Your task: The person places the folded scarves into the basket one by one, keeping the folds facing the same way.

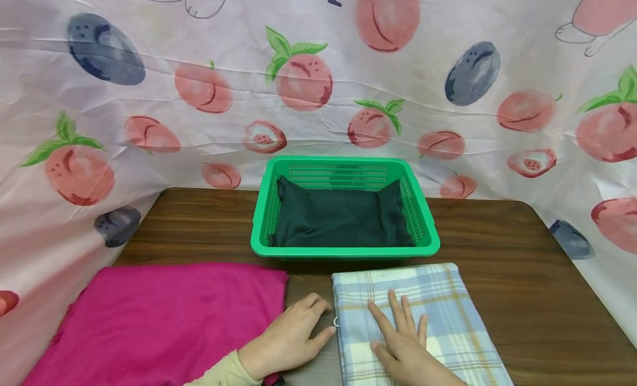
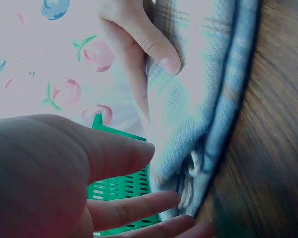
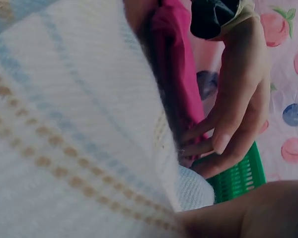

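A folded plaid cloth point(image 1: 448, 325) in pale blue, white and tan lies on the right half of the table. My right hand point(image 1: 408, 353) rests on top of it with the fingers spread. Just off the cloth's left edge is my left hand point(image 1: 293, 336), its fingers loosely bent and nothing held. Between thumb and fingers, in the left wrist view, a short white fringe point(image 2: 194, 163) pokes out from the folded layers. To the left spreads a magenta cloth point(image 1: 189, 314), partly behind my left forearm.
A green plastic basket point(image 1: 343, 252) stands at the back middle of the table, with a folded dark cloth point(image 1: 338, 214) inside. Behind the wooden table point(image 1: 537, 297) hangs a white curtain point(image 1: 318, 131) printed with fruit.
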Demonstrator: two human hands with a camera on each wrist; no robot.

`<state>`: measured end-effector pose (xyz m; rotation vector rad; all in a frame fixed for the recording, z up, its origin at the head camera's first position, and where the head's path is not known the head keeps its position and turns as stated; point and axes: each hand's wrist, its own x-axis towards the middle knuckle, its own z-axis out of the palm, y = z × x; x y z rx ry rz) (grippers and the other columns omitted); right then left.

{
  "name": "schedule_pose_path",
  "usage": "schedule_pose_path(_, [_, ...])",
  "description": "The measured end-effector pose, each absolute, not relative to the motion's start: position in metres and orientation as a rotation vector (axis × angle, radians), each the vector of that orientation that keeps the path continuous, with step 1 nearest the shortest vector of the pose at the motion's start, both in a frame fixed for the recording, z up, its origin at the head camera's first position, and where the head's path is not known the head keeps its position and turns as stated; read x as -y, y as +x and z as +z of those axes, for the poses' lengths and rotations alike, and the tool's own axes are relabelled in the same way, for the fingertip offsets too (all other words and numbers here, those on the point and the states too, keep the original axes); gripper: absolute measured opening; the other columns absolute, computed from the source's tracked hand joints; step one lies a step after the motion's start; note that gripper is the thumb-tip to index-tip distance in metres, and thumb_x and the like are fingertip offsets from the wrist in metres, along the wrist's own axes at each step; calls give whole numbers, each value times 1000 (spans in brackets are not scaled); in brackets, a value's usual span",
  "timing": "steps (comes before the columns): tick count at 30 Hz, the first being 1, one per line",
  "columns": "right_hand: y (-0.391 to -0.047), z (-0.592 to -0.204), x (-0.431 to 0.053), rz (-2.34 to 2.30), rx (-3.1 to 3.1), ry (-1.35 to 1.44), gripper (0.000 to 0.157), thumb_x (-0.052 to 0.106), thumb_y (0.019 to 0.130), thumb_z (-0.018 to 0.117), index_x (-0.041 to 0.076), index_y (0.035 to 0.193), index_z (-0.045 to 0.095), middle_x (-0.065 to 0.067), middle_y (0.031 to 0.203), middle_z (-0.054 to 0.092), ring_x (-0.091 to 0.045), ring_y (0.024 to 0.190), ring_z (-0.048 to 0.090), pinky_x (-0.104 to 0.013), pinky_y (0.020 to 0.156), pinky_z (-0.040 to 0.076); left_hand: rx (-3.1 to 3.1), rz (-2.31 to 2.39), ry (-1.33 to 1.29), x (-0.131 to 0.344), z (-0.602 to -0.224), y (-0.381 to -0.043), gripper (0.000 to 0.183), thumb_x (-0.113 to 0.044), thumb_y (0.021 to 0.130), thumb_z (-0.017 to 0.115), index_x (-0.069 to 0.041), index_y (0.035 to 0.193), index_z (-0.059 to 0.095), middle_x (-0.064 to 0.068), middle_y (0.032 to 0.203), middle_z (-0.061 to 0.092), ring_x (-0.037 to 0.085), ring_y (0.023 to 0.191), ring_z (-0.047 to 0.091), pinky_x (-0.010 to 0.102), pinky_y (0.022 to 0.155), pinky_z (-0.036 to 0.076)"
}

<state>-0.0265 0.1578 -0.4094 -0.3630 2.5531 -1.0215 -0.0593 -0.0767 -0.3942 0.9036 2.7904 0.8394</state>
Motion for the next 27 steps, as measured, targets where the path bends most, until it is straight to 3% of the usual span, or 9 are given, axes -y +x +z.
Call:
schedule_pose_path(9, [-28,-400,-161,-1145,-2452,-435,58,27,95,50,13,146,27,-25,153,-4,-47,138,-13,-72,95,-18,-2790,812,891,81,-397,-55,29,-26,88,60,-4,108,61,1,100,58,12,89,59,28,79,50])
schedule_pose_path(13, [-31,-391,-178,-1099,-2483,-474,57,35,93,52,14,143,35,-25,152,11,-48,138,8,-74,98,7,-2787,817,895,80,-398,-54,30,-26,88,59,-4,108,61,2,101,59,12,90,59,29,79,50])
schedule_pose_path(17, [-34,-388,-196,-992,-2608,-533,52,37,92,54,17,138,41,-21,147,29,-47,132,27,-67,92,32,-2781,831,844,79,-397,-52,40,-27,89,59,0,118,53,8,110,61,19,100,60,34,85,50])
schedule_pose_path(20, [-35,-390,-209,-930,-2762,-592,45,27,90,59,17,132,48,-16,140,42,-46,129,35,-66,91,34,-2722,885,792,79,-396,-50,52,-29,89,59,3,127,43,10,108,62,19,98,62,33,83,50])
schedule_pose_path(22, [-36,-392,-218,-866,-2883,-607,45,21,86,64,15,129,52,-15,136,48,-46,126,39,-67,89,34,-2635,965,746,78,-397,-48,57,-30,89,59,3,130,39,7,103,63,12,87,62,28,75,50])
schedule_pose_path(24, [-36,-395,-226,-788,-3002,-591,51,16,80,70,13,128,52,-16,134,48,-47,122,42,-67,85,37,-2527,1062,701,78,-399,-46,60,-29,89,60,4,132,37,4,97,62,4,77,59,23,67,48])
schedule_pose_path(27, [-36,-396,-241,-682,-3058,-444,66,24,76,74,11,134,45,-23,137,40,-49,121,39,-68,81,36,-2382,1197,639,77,-402,-43,62,-28,88,61,7,132,35,5,100,60,-2,71,55,18,63,45])
